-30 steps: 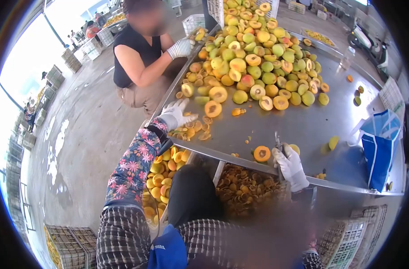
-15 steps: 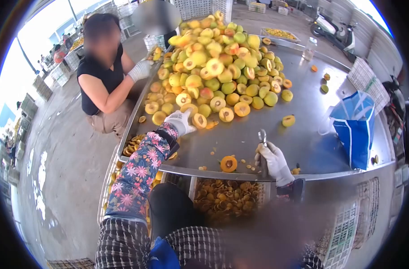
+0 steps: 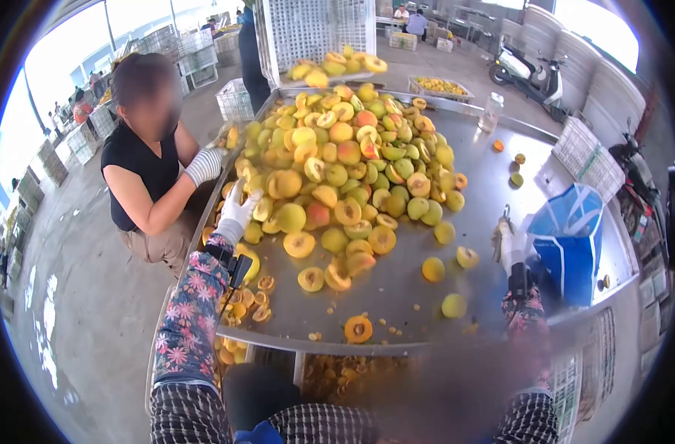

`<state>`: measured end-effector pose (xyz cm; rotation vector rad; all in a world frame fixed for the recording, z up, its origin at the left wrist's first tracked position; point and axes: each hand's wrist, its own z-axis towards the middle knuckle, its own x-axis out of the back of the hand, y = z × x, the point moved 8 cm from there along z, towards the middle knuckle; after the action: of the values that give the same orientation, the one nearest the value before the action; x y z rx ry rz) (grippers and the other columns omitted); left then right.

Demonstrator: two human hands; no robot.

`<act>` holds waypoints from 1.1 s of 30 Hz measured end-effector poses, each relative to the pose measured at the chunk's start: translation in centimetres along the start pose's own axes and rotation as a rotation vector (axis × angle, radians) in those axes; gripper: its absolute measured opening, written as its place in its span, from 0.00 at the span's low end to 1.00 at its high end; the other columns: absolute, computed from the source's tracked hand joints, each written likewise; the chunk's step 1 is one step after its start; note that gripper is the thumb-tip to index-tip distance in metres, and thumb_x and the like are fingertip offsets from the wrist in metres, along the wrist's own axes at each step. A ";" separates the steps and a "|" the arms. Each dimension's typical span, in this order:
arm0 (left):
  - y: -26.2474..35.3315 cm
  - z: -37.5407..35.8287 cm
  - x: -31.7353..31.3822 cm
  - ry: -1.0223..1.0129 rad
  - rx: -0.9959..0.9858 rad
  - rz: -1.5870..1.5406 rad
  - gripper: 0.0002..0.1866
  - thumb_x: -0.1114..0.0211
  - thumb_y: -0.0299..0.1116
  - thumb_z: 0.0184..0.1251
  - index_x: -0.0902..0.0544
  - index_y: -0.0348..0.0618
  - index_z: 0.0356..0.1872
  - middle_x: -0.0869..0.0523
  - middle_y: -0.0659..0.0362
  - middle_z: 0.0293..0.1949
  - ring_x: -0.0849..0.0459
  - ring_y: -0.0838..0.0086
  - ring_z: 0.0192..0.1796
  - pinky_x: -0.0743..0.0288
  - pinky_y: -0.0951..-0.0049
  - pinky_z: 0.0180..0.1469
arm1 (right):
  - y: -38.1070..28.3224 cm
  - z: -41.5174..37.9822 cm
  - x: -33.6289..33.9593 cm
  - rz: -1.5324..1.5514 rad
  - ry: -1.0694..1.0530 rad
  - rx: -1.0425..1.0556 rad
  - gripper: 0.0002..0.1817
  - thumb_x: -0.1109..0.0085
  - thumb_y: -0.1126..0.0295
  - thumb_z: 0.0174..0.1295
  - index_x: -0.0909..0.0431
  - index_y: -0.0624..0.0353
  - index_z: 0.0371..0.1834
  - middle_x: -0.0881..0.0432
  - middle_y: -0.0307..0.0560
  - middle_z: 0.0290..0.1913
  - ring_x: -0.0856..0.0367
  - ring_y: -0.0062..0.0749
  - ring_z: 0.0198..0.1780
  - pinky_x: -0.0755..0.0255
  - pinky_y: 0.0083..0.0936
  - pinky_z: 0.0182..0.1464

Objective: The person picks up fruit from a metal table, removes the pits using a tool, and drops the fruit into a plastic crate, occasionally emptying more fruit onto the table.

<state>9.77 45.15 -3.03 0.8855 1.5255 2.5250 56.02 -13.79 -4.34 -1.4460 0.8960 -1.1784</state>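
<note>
A large heap of whole and halved yellow-green peaches (image 3: 337, 159) lies on a metal table (image 3: 426, 322). My left hand (image 3: 237, 211), in a white glove, is at the heap's left edge near the table's side. Its fingers are spread against the fruit, and nothing is clearly gripped. Farther right, my gloved right hand (image 3: 510, 248) is closed around a metal tool with a ring-shaped tip (image 3: 507, 212), beside a blue bag (image 3: 570, 251). One halved peach (image 3: 358, 329) with its pit showing rests near the front edge.
Behind the heap a white crate (image 3: 319, 37) is tipped with peaches at its lip. A co-worker (image 3: 149, 159) in gloves sits at the left side. A clear jar (image 3: 491, 112) stands toward the back right. Fruit scraps (image 3: 248, 302) lie at the front left corner.
My left hand has moved forward and left along the heap. My right hand has moved right, toward the blue bag, with the tool. The heap has spread, with peaches now farther forward and right.
</note>
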 end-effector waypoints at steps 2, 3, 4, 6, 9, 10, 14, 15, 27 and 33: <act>1.0 1.6 -1.1 -0.034 0.062 -0.008 0.42 0.32 0.54 0.64 0.34 0.37 0.71 0.31 0.44 0.70 0.35 0.56 0.74 0.41 0.64 0.73 | 2.9 4.1 -2.2 -0.259 0.014 0.165 0.18 0.44 0.55 0.69 0.21 0.56 0.52 0.19 0.43 0.36 0.21 0.31 0.37 0.27 0.29 0.43; 0.5 2.9 -2.0 -0.040 0.027 0.036 0.43 0.32 0.56 0.63 0.34 0.36 0.71 0.32 0.44 0.71 0.36 0.57 0.74 0.41 0.65 0.73 | 3.7 5.2 -3.5 -0.388 0.021 0.240 0.19 0.44 0.55 0.70 0.20 0.58 0.52 0.18 0.45 0.37 0.20 0.33 0.40 0.27 0.30 0.45; 2.7 3.2 -2.8 -0.051 0.018 0.085 0.44 0.33 0.57 0.62 0.34 0.36 0.71 0.34 0.44 0.72 0.37 0.57 0.75 0.42 0.64 0.74 | 3.5 5.2 -5.0 -0.393 0.014 0.253 0.20 0.45 0.54 0.70 0.21 0.59 0.53 0.18 0.47 0.38 0.20 0.34 0.42 0.27 0.31 0.47; 4.4 4.7 -4.6 -0.087 -0.046 0.223 0.44 0.34 0.58 0.62 0.34 0.36 0.72 0.35 0.44 0.73 0.38 0.56 0.76 0.44 0.63 0.75 | 1.6 4.3 -8.3 -0.408 -0.005 0.276 0.22 0.46 0.53 0.70 0.21 0.62 0.54 0.17 0.50 0.40 0.20 0.37 0.45 0.29 0.32 0.52; 7.2 6.9 -6.7 -0.123 -0.104 0.301 0.45 0.35 0.59 0.62 0.35 0.36 0.72 0.36 0.43 0.73 0.39 0.54 0.76 0.44 0.62 0.75 | 4.9 10.1 -9.1 -0.170 0.027 0.166 0.24 0.46 0.52 0.71 0.23 0.59 0.59 0.18 0.46 0.38 0.21 0.30 0.38 0.27 0.30 0.43; 7.0 8.0 -7.6 -0.123 -0.116 0.267 0.44 0.36 0.59 0.63 0.35 0.38 0.72 0.35 0.43 0.73 0.39 0.54 0.76 0.43 0.62 0.75 | 5.7 11.1 -9.4 -0.077 0.041 0.098 0.25 0.45 0.51 0.70 0.24 0.58 0.61 0.17 0.46 0.37 0.21 0.29 0.37 0.26 0.29 0.42; 6.6 11.2 -9.6 -0.163 -0.075 0.141 0.43 0.35 0.57 0.65 0.35 0.36 0.72 0.34 0.43 0.73 0.37 0.58 0.75 0.43 0.65 0.75 | 2.9 13.0 -10.4 0.224 -0.055 -0.044 0.28 0.47 0.48 0.71 0.29 0.54 0.66 0.17 0.46 0.46 0.18 0.30 0.41 0.21 0.30 0.45; 5.9 11.8 -10.2 -0.181 -0.051 0.098 0.43 0.35 0.57 0.66 0.35 0.35 0.72 0.34 0.43 0.73 0.37 0.60 0.76 0.43 0.67 0.75 | 2.3 13.4 -11.2 0.287 -0.086 0.000 0.28 0.48 0.48 0.71 0.29 0.54 0.66 0.17 0.46 0.47 0.18 0.30 0.43 0.21 0.30 0.46; 6.5 19.0 -14.3 -0.202 -0.019 0.103 0.54 0.32 0.62 0.60 0.47 0.41 0.78 0.39 0.42 0.74 0.40 0.57 0.77 0.44 0.65 0.75 | -2.6 14.8 -24.1 0.520 -0.387 -0.029 0.22 0.52 0.54 0.74 0.27 0.57 0.63 0.18 0.46 0.54 0.18 0.34 0.53 0.21 0.31 0.53; 5.1 19.4 -15.7 -0.349 -0.458 0.650 0.50 0.33 0.63 0.59 0.43 0.52 0.77 0.38 0.38 0.73 0.32 0.49 0.72 0.36 0.62 0.72 | -2.1 16.1 -27.8 0.458 -0.495 -0.019 0.21 0.50 0.58 0.73 0.28 0.58 0.63 0.18 0.47 0.54 0.18 0.34 0.52 0.21 0.30 0.53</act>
<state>33.77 52.74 0.99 1.8199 0.5694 2.7023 64.76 16.98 -8.05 -1.3642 0.8245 -0.4445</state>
